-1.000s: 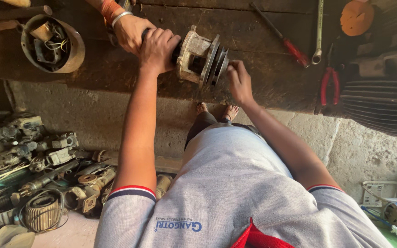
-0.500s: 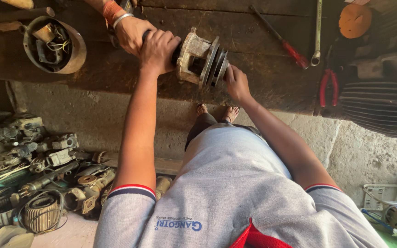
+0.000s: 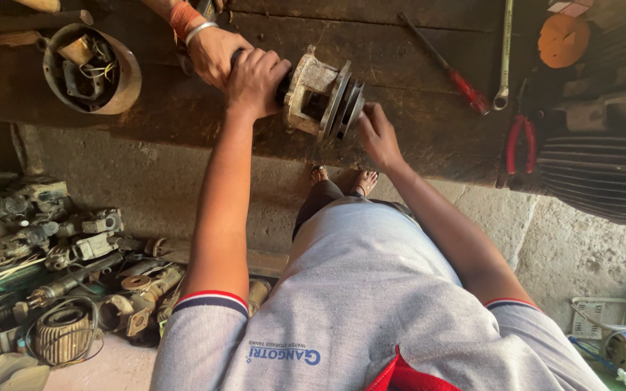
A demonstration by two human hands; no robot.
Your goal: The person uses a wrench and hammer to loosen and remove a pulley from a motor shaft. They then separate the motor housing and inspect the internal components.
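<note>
Together, left hand (image 3: 255, 83) grips the pump housing (image 3: 311, 94); right hand (image 3: 377, 134) clasps its pulley (image 3: 348, 107).

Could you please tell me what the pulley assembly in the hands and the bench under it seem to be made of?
Pulley assembly: probably cast metal, dull grey and grimy, with thin grooved discs and a chipped pale housing. Bench: apparently wood, dark and oil-stained, with plank seams and grain showing.

pump assy (image 3: 324, 98) slightly lower, leftward
</note>
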